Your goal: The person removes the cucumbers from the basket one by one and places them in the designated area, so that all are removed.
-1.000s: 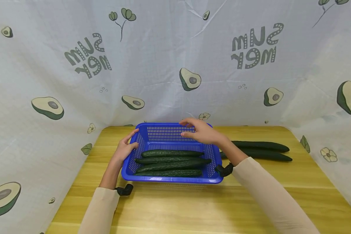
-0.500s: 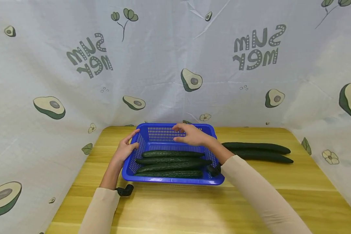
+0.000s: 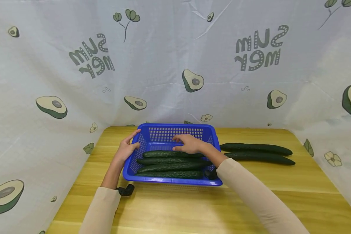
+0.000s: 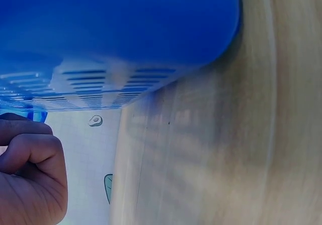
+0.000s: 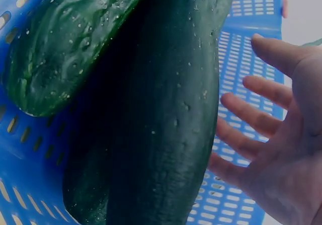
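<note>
A blue plastic basket (image 3: 172, 181) with slotted walls stands on the table, several dark green cucumbers (image 3: 163, 167) lying side by side across its front half. My left hand (image 3: 126, 149) grips the basket's left rim, thumb on the inner side; in the left wrist view its fingers (image 4: 37, 154) are bent beside the blue wall. Inside the basket, my right hand (image 3: 188, 144) hovers just behind the rearmost cucumber (image 3: 155, 154). The right wrist view shows that hand with spread fingers (image 5: 251, 111) beside a cucumber (image 5: 161, 114), holding nothing.
Two more long cucumbers (image 3: 257, 152) lie on the wooden table (image 3: 175, 208) right of the basket. A pale curtain (image 3: 163, 65) printed with avocados hangs behind and at both sides of the table.
My right hand has moved left and then down into the basket, toward the cucumbers. The left hand stays at the left rim.
</note>
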Demonstrator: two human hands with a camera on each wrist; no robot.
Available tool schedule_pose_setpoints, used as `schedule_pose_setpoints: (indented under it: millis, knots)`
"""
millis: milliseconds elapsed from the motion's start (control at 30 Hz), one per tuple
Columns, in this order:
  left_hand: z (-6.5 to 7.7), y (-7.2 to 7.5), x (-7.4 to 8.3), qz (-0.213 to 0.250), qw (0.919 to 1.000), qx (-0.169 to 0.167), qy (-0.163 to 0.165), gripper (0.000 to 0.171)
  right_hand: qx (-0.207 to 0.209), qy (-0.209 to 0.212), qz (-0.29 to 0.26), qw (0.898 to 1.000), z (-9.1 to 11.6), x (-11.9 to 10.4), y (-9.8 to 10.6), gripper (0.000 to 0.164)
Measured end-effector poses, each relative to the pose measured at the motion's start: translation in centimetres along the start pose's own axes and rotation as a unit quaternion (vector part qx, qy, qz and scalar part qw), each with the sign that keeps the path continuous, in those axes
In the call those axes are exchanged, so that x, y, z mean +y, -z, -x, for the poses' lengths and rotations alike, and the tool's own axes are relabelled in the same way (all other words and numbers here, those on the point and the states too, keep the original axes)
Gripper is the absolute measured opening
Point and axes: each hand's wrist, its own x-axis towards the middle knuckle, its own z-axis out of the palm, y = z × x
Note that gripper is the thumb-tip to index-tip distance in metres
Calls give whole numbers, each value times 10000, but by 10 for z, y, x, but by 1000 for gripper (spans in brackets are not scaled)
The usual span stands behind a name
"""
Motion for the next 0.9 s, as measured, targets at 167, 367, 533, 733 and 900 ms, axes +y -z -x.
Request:
schedule_pose_setpoints:
  millis: [167, 367, 533, 733, 900]
  knots:
    - [0, 0, -1, -9, 10000, 11, 30, 74, -245, -134, -71, 9996, 0, 0, -4, 53]
    - [1, 0, -1, 42, 9999, 17, 93, 75, -572, -135, -117, 9982, 1, 5, -10, 51]
    - [2, 1, 3, 40, 9999, -8, 159, 76, -805, -252, -84, 9964, -1, 9, -13, 49]
    - [8, 0, 19, 25, 9997, -108, 212, 77, -826, -436, -82, 9956, -2, 9, -13, 45]
    - [8, 1, 20, 62, 9997, -109, 224, 76, -705, -535, -141, 9960, -2, 8, -12, 35]
